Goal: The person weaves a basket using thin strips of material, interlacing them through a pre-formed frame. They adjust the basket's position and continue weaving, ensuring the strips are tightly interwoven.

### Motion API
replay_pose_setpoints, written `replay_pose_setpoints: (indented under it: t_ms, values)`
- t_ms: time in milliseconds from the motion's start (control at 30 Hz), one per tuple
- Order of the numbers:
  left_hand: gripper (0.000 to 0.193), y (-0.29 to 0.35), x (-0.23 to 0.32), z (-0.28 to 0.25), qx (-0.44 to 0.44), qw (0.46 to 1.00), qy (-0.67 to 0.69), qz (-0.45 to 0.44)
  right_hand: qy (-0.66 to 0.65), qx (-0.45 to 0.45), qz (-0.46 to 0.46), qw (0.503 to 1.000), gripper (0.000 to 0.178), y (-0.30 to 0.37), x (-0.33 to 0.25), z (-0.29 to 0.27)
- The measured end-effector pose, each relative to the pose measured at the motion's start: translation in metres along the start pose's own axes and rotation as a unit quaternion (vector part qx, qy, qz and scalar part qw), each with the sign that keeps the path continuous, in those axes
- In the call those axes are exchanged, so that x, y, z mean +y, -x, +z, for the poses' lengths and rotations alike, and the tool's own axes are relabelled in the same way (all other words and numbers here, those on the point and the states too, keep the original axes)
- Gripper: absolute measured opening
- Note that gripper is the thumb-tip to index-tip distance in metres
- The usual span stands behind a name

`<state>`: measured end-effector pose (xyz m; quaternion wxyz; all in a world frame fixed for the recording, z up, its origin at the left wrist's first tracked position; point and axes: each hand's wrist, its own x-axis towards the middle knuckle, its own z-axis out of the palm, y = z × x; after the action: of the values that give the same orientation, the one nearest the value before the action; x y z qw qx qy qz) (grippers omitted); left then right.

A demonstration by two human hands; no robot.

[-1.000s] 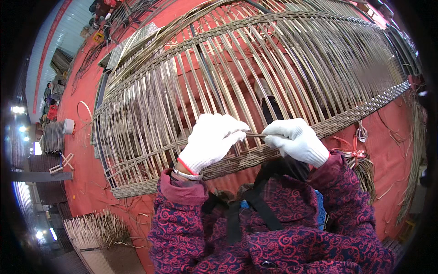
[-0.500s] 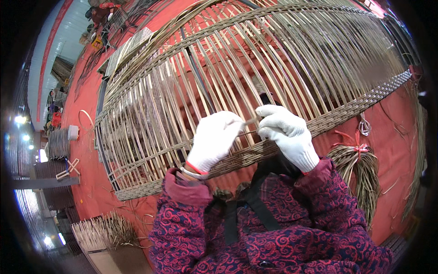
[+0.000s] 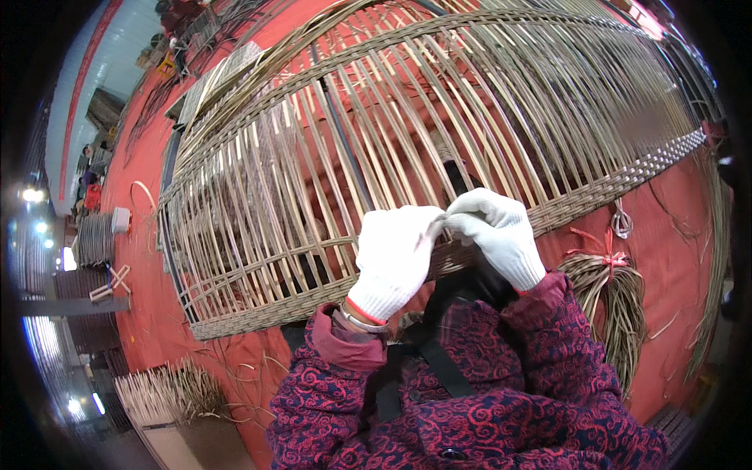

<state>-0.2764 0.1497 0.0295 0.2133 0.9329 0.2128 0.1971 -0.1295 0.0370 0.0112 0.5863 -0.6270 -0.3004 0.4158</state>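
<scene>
Pinching together at lower centre of frame: left hand (image 3: 395, 258) and right hand (image 3: 497, 235), both in white knit gloves, fingertips meeting just above the woven rim band (image 3: 258, 317) of a big bamboo frame basket (image 3: 407, 133). Both are closed tight on something thin, most likely a weaving strip; it's hidden between the gloves, so I can't confirm it.

Nearest, bottom of frame: red-and-navy patterned jacket sleeves (image 3: 486, 392) with dark straps over the chest.

Basket lies directly behind and above the hands, touching them at the rim, ribs fanning up across most of the frame. Woven band runs lower left to upper right.

My read on doing it well: keep the strip taut between both pinches, seat it flat against the band before pushing it between ribs, no twisting, or it kinks or splits.

Right of the hands, on the red floor (image 3: 149, 313): coiled bundle of strips (image 3: 619, 305) tied with red string. Lower left: a sheaf of cut sticks (image 3: 168, 388). Far upper left: more stacked baskets, blurred.
</scene>
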Motion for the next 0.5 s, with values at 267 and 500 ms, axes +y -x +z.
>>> replay_pose_setpoints:
  t_ms: [267, 500]
  values:
    - [0.024, 0.017, 0.003, -0.004, -0.009, 0.996, -0.089, 0.027, -0.065, 0.031, -0.035, 0.997, 0.023, 0.0, 0.002, 0.009]
    - [0.024, 0.041, -0.021, -0.026, 0.116, 0.981, 0.12, -0.101, -0.08, -0.024, -0.041, 0.996, 0.042, 0.0, 0.003, 0.02]
